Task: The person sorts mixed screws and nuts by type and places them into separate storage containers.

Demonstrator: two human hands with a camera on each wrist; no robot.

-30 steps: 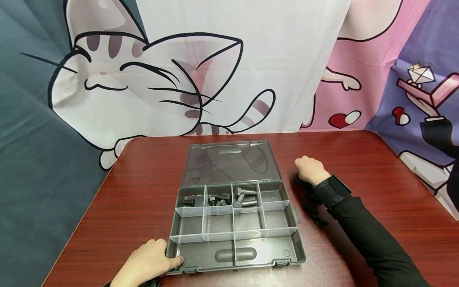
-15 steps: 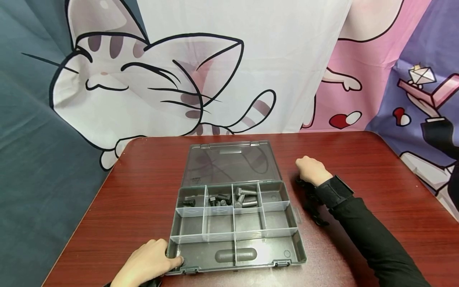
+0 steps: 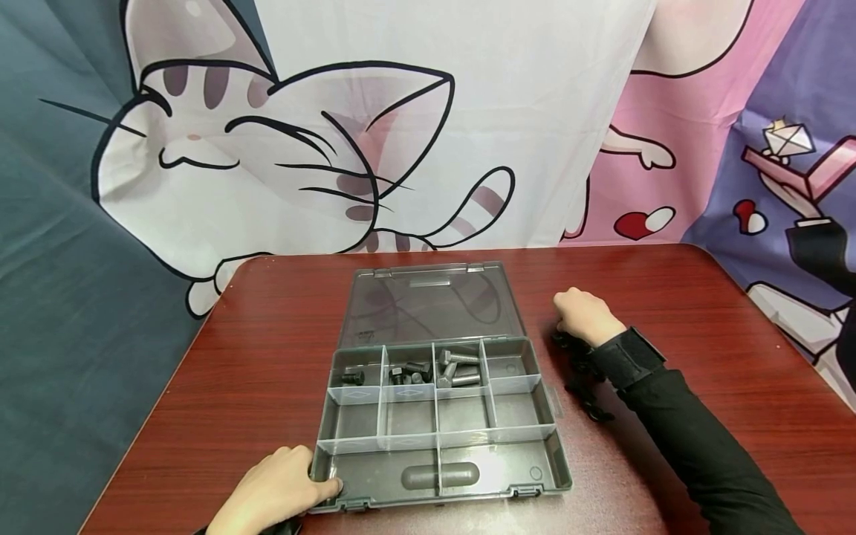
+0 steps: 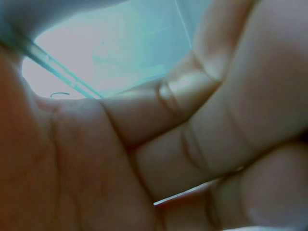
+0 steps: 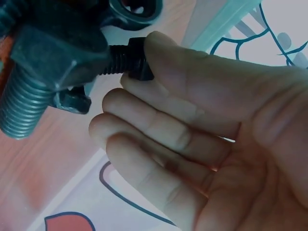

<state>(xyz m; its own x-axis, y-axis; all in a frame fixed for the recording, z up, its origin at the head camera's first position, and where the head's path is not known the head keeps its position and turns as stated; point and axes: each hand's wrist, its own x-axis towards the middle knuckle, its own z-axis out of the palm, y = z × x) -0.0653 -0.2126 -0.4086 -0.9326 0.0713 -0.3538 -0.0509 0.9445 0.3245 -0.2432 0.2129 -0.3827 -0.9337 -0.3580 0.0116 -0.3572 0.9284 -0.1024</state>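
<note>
My left hand (image 3: 274, 487) grips the near left corner of a grey plastic compartment box (image 3: 374, 501), thumb over the rim. In the left wrist view the curled fingers (image 4: 159, 115) hide most of the box. To the right of the box my right hand (image 3: 583, 316) reaches down at a pile of dark hardware (image 3: 585, 379). The right wrist view shows its thumb and index finger pinching a small black bolt (image 5: 141, 57) by the head. A larger hex bolt (image 5: 62, 48) lies beside it, close to the camera.
The box's clear lid (image 3: 431, 308) lies folded back. Back-row compartments contain black bolts (image 3: 352, 378), mixed dark bolts (image 3: 410, 373) and silver bolts (image 3: 461, 358). A ring-ended metal piece (image 5: 137, 19) sits in the pile. A printed cloth (image 3: 428, 148) hangs behind the red-brown table (image 3: 221, 386).
My right hand has shifted very slightly to the right over the pile. The left hand and the box stay where they were.
</note>
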